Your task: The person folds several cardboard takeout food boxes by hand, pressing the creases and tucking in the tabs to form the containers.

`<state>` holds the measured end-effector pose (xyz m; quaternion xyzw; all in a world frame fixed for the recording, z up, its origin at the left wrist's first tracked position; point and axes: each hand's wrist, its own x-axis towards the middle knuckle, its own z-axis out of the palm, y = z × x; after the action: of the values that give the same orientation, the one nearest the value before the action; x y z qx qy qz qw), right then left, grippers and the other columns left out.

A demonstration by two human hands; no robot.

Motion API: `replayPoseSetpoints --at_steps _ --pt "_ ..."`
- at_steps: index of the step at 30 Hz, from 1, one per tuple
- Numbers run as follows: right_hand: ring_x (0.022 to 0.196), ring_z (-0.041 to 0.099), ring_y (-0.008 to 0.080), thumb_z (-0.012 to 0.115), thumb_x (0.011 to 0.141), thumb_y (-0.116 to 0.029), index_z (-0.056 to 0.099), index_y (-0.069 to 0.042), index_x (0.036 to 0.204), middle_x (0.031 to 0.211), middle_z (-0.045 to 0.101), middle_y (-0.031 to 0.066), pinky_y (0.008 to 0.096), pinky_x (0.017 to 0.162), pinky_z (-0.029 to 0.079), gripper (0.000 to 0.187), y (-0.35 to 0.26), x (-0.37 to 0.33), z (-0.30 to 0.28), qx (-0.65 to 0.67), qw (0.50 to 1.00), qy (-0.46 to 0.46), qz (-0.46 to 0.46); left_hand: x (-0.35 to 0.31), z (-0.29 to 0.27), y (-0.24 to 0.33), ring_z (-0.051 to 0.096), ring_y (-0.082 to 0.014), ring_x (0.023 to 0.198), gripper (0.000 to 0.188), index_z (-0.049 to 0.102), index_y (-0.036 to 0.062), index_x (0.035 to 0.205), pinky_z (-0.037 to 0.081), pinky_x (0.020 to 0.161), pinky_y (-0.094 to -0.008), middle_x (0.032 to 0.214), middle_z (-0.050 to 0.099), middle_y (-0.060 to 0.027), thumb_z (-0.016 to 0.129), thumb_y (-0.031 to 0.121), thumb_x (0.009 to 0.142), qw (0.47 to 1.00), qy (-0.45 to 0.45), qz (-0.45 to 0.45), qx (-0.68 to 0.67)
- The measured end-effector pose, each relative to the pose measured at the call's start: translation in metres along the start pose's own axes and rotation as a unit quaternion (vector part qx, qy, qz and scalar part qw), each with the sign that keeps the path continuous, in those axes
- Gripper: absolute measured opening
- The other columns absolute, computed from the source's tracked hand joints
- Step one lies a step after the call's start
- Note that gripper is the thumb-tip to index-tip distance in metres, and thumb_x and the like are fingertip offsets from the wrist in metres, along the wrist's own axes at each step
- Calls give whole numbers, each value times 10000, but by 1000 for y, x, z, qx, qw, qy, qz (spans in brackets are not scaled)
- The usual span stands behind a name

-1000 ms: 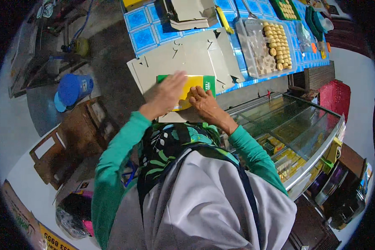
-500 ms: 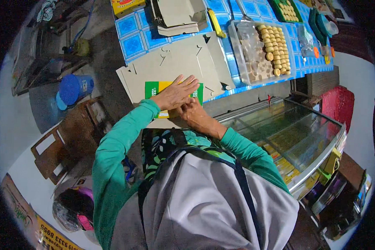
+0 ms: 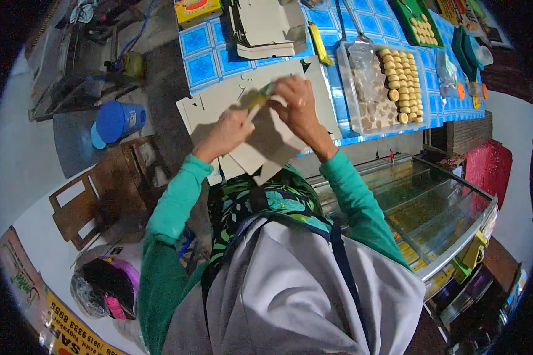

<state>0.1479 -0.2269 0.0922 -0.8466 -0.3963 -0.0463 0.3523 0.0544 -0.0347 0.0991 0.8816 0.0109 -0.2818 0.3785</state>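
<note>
Both hands are raised over the work table, holding a grey-brown cardboard box blank [image 3: 271,141] that is tilted. A narrow strip of its green and yellow printed side shows between the hands. My left hand [image 3: 228,133] grips its left part, fingers closed. My right hand [image 3: 297,106], blurred by motion, has its fingers bent around the upper right part. Beneath them lies more flat cardboard [image 3: 318,97] with cut slots, overhanging the table's near edge.
On the blue checked tablecloth [image 3: 196,68] are stacked open boxes [image 3: 266,50], a yellow tool [image 3: 320,44], a clear plastic tray [image 3: 367,127] with rows of small round pastries [image 3: 410,89], and a green tray [image 3: 410,15]. A glass display case [image 3: 420,207] stands at right.
The green and yellow printed panel lay flat under both hands; now the cardboard is lifted and tilted. My right hand has moved up and away from the left. The view has shifted slightly.
</note>
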Motion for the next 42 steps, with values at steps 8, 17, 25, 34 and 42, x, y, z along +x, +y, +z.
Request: replayPoseSetpoints --at_steps 8,17,25,34,42 --pt "743 586 152 806 624 -197 588 4 1163 806 657 67 297 701 475 615 86 27 3 283 901 -189 270 -10 -32 -46 637 -223 927 379 547 10 1216 516 829 -344 1116 620 -119 603 86 849 758 121 3 -641" --pt "871 595 307 700 620 -120 594 -116 939 895 622 76 454 713 452 336 67 42 49 -170 929 -326 -47 -21 73 -79 634 -254 895 295 587 -37 1033 527 804 -393 997 633 -128 682 -5 755 634 152 -110 -750" --pt "942 458 240 588 699 -145 577 -59 855 850 547 86 441 742 361 178 31 1 48 -295 908 -231 -188 -2 88 -78 638 -219 826 306 642 6 975 503 784 -335 928 661 -74 753 21 691 642 269 -217 -685" --pt "997 430 279 588 706 -124 576 53 998 1059 469 134 432 760 356 341 7 -62 58 -223 962 -147 -66 -2 89 -78 604 -187 831 311 618 11 964 490 756 -338 885 635 -54 764 38 691 679 253 -152 -672" --pt "994 451 276 557 743 -124 457 67 1188 1006 466 122 458 781 365 495 -5 -66 77 -304 945 -119 -22 4 97 -87 601 -168 772 277 639 29 926 478 774 -329 870 639 -36 767 41 680 707 272 -135 -639"
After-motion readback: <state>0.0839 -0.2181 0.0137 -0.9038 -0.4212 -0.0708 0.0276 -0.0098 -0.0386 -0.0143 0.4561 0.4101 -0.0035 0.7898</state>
